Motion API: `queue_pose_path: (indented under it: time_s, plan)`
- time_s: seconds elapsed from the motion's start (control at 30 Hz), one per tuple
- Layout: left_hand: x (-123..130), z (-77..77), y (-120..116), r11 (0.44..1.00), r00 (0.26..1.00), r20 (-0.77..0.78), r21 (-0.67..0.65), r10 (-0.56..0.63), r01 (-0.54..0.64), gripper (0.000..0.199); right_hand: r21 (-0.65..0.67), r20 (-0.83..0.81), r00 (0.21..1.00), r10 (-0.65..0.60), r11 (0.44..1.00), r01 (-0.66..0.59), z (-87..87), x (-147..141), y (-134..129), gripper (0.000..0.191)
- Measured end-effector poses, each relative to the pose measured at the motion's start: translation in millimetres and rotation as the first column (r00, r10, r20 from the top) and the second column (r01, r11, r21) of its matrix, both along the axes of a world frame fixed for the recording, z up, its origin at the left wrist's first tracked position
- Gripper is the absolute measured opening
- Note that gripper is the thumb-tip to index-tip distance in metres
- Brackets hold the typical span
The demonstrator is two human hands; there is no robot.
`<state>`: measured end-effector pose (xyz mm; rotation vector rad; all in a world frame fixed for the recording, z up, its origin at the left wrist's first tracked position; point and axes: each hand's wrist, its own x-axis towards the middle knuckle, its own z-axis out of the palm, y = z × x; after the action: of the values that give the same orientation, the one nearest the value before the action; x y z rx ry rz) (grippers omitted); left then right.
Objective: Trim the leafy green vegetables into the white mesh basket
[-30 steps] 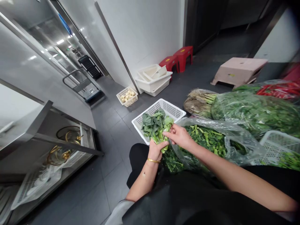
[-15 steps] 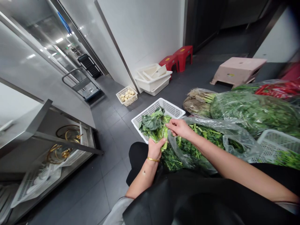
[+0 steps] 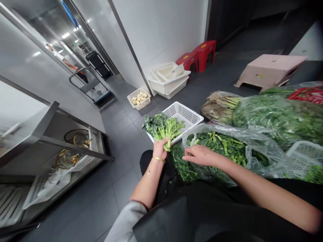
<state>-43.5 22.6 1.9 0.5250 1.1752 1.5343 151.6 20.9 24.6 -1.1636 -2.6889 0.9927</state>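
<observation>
A bunch of leafy green vegetables (image 3: 165, 129) with thick pale-green stems is in my left hand (image 3: 160, 148). That hand is closed round the stem ends, and the leaves spread over the near left side of a white perforated plastic basket (image 3: 190, 116). My right hand (image 3: 198, 155) holds nothing that I can see. Its fingers are loosely bent and apart, over the near left edge of an opened clear plastic bag (image 3: 202, 129). More dark leafy greens (image 3: 222, 141) fill the bag. Loose leaves (image 3: 183, 164) lie below my right hand.
Bagged greens (image 3: 277, 114), rooted stalks (image 3: 218, 107) and red chillies (image 3: 309, 94) lie to the right. Ahead are a small basket of pale pieces (image 3: 139, 98), stacked white baskets (image 3: 169, 79), red stools (image 3: 205, 50) and a pink stool (image 3: 275, 67). A steel shelf (image 3: 75, 151) stands left.
My right hand has left the bunch and moved down and slightly right, to the bag. My left hand has shifted a little left with the greens. A person's part now shows behind the trolley.
</observation>
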Motion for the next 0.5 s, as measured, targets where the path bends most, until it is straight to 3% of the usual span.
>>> queue_pose_path:
  time_s: [0.13, 0.2, 0.27, 0.37, 0.43, 0.5]
  plan:
    - [-31, 9.6, 64, 0.982, 0.983, -0.082, -0.076, 0.166, -0.173, 0.030, -0.009, 0.031, 0.997, 0.069, 0.998, -0.068, -17.5, 3, -11, 0.026]
    - [-42, 15.7, 76, 0.975, 0.974, -0.103, -0.078, 0.201, -0.209, 0.028, -0.024, -0.015, 1.000, 0.004, 1.000, -0.005, -21.8, 5, -13, 0.026]
    - [-41, 17.7, 65, 0.982, 0.985, -0.097, -0.104, 0.146, -0.156, 0.023, -0.169, -0.186, 0.973, -0.137, 0.980, 0.106, -20.4, 5, -6, 0.030]
    - [-14, 12.3, 21, 0.980, 0.987, -0.006, -0.122, -0.159, 0.157, 0.026, -0.450, -0.423, 0.817, -0.391, 0.873, 0.185, -12.0, -2, 17, 0.040]
    - [11, 7.7, -6, 0.942, 0.945, 0.045, -0.072, -0.325, 0.328, 0.035, -0.465, -0.460, 0.753, -0.470, 0.850, 0.247, -8.3, -10, 29, 0.041]
    - [31, 3.9, -21, 0.952, 0.952, 0.057, -0.044, -0.302, 0.304, 0.037, -0.308, -0.439, 0.751, -0.493, 0.868, 0.390, -8.3, -18, 28, 0.039]
